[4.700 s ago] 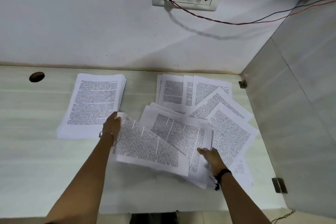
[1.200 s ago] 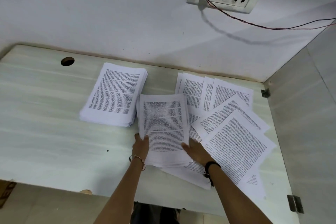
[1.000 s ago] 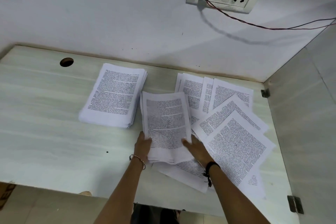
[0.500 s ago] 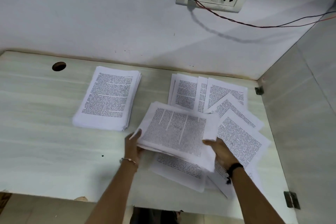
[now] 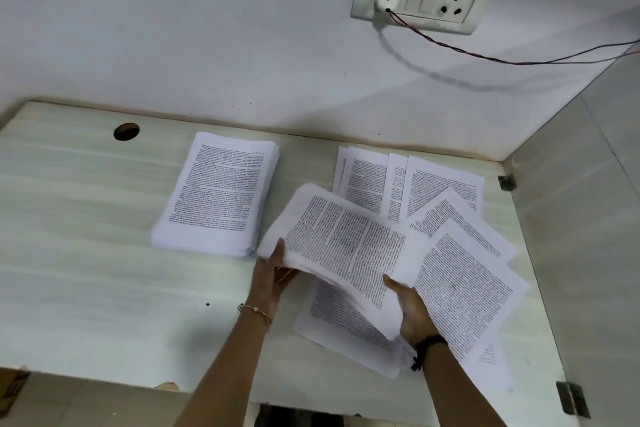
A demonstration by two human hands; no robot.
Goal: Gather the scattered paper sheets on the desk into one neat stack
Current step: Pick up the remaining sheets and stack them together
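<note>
Paper bundle [image 5: 346,246] clamped between left hand [image 5: 270,277] and right hand [image 5: 412,312], held just right of neat stack [image 5: 218,194], probably to join it.

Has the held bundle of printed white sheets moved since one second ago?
Yes. The bundle turned sideways and rose off the desk, judged against the neat white paper stack.

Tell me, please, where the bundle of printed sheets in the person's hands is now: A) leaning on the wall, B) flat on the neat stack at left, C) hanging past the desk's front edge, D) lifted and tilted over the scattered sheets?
D: the left hand and the right hand grip the bundle by its ends, tilted above the scattered sheets, not on the neat stack.
</note>
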